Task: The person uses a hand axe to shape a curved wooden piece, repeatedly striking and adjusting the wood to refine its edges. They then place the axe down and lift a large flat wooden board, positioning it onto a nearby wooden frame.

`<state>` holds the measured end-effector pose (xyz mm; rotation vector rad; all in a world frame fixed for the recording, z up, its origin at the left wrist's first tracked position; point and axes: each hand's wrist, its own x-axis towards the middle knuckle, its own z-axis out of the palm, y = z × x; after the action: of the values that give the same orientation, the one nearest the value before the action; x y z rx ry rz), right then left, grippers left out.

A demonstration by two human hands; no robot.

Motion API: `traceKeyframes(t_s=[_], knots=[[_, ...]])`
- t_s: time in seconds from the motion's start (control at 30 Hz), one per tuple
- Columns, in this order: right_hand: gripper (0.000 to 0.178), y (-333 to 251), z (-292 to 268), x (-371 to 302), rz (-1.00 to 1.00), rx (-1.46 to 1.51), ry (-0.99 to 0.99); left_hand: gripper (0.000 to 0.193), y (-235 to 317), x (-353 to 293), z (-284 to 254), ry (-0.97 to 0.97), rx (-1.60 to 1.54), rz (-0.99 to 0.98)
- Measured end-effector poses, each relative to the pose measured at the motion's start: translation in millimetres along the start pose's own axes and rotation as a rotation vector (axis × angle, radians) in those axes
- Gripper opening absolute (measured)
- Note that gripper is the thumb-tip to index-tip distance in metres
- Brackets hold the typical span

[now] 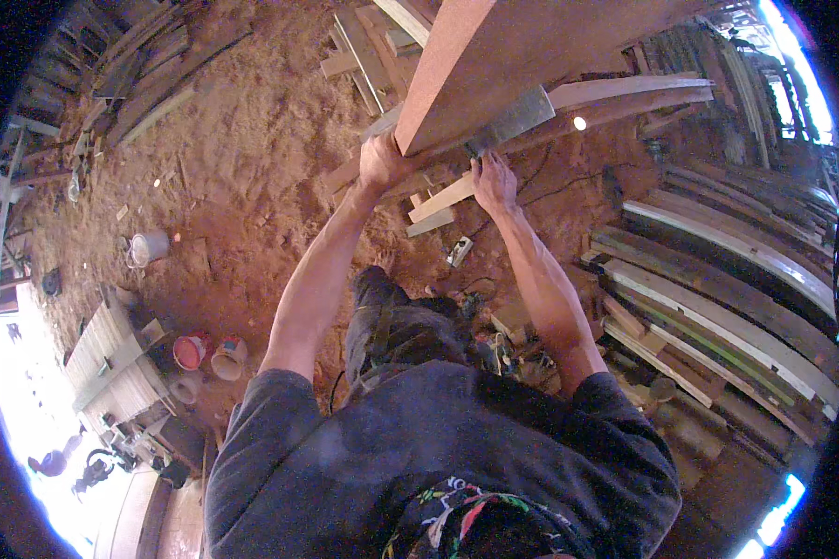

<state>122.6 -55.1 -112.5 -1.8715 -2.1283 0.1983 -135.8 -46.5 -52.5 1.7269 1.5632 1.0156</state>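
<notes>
A large reddish-brown wooden board (550,56) with a paler edge stands tilted in front of me, running out of the top of the view. My left hand (382,165) is closed on its near lower corner. A flat, straight-edged grey metal plate (522,119) lies against the board's lower face. The fingers of my right hand (496,184) are curled at the plate's near end and appear to grip it; the exact grip is hidden. Just left of that hand is a pale wooden strip (443,199), with a greyish offcut (431,222) below it.
Long timbers (718,317) are stacked at the right. More planks (158,84) lie at the upper left. A white bucket (149,248) and red-rimmed tubs (191,352) stand on the sawdust-covered ground (252,177). Behind the board, a long beam (634,90) reaches right.
</notes>
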Motion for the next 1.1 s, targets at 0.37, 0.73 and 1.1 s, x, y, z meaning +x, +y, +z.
traceKeyframes(t_s=[0.37, 0.73, 1.1], knots=[[0.033, 5.5, -0.1, 4.7, -0.054, -0.065, -0.068, 0.058, -28.8, 1.4, 15.6, 0.041, 0.037, -0.009], [0.037, 19.4, 24.1, 11.8, -0.088, -0.185, -0.17, 0.064, -12.5, -0.7, -1.2, -0.031, -0.025, 0.005], [0.041, 9.2, 12.8, 10.8, -0.105, -0.313, -0.179, 0.049, -15.4, -0.1, -9.7, -0.088, -0.163, 0.058]])
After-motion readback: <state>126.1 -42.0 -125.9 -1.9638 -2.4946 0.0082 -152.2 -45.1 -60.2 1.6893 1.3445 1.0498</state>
